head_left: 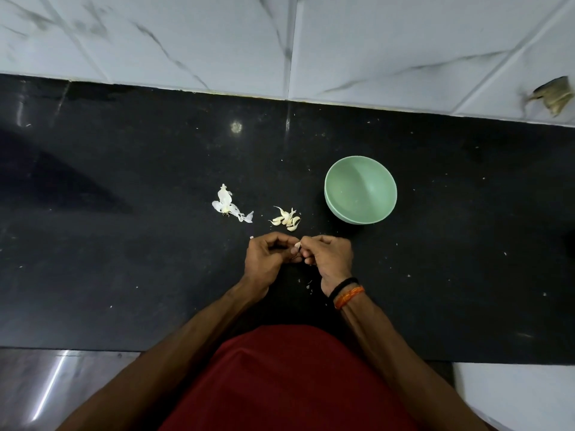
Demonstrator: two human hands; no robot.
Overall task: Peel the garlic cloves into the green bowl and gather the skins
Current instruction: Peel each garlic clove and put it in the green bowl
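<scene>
My left hand [267, 256] and my right hand [329, 258] meet over the black counter, fingertips pinched together on one small garlic clove [298, 245]. Only a pale tip of the clove shows between the fingers. Just beyond the hands lies a little heap of unpeeled garlic cloves [286, 219]. Further left sits a pile of white papery garlic skins [228, 205]. The green bowl [336, 203] stands to the right of the cloves and looks empty inside.
The black stone counter [124, 259] runs left to right, backed by a white marbled tile wall [280, 42]. Tiny skin flakes [309, 286] lie below my right wrist. The counter's front edge is close to my red shirt.
</scene>
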